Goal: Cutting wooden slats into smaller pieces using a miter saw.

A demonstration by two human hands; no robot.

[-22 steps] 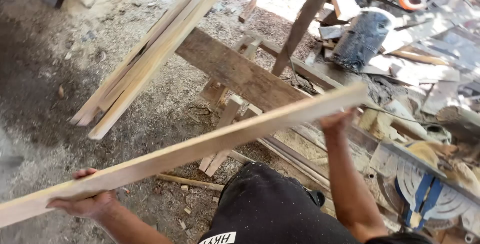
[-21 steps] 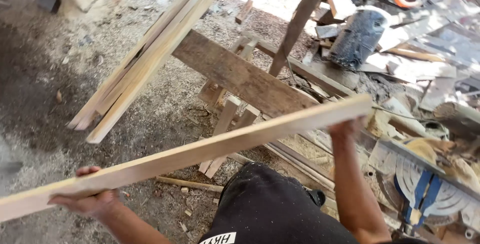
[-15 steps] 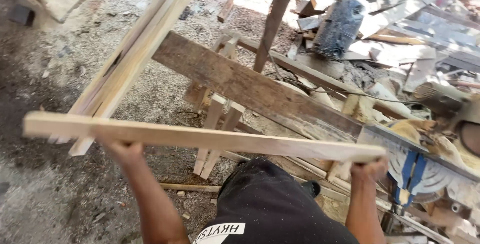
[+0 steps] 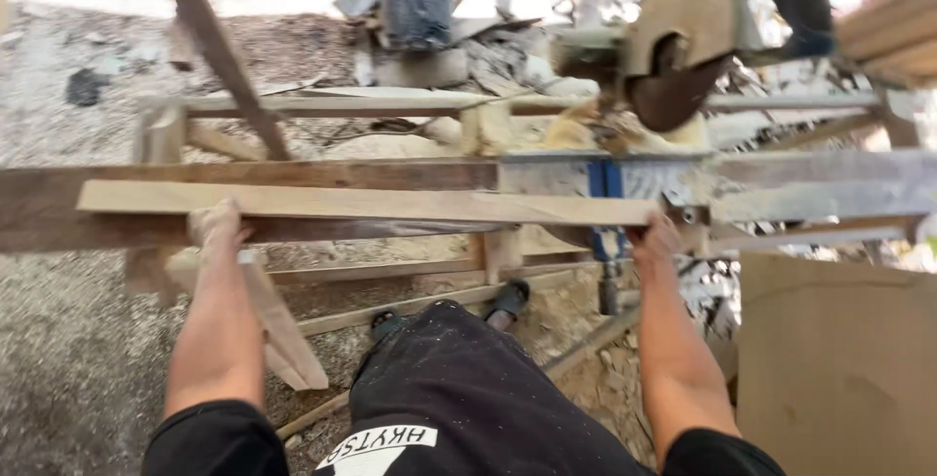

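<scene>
Plank (image 4: 371, 205), a long pale strip of wood, lies level across the darker support board (image 4: 244, 175), spanning from the left hand (image 4: 217, 225) to the right hand (image 4: 656, 239). Left hand grips its near edge, well in from the plank's left end; right hand is closed on its right end, just short of the blue clamp (image 4: 605, 183) and below the circular saw (image 4: 683, 41). To do this well, I'd judge it wise to keep both grips firm, hold the plank flat against the bench rail (image 4: 800, 199), and keep the right fingers (image 4: 664, 232) away from the blade's path.
</scene>
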